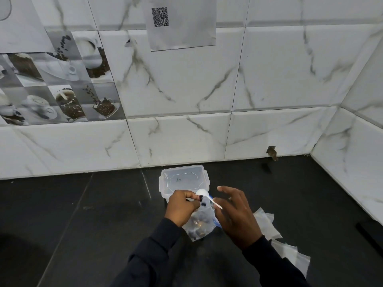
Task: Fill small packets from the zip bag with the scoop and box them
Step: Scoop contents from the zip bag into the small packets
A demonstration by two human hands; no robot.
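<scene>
A clear zip bag (200, 225) with dark pieces inside stands on the black counter, just in front of the box. My left hand (182, 208) pinches the bag's top edge at its mouth. My right hand (236, 216) holds the white scoop (202, 192) by its thin handle, fingers spread, with the bowl over the bag's mouth. A few dark pieces show just under the scoop bowl. The clear plastic box (165, 179) sits open behind the bag, near the wall, with nothing visible in it. Several small clear packets (266, 223) lie flat to the right of my right hand.
The black counter (93, 214) runs back to a marble-tiled wall and a side wall at the right. More small packets (294, 257) lie beside my right sleeve. A dark object (371, 233) lies at the counter's right edge.
</scene>
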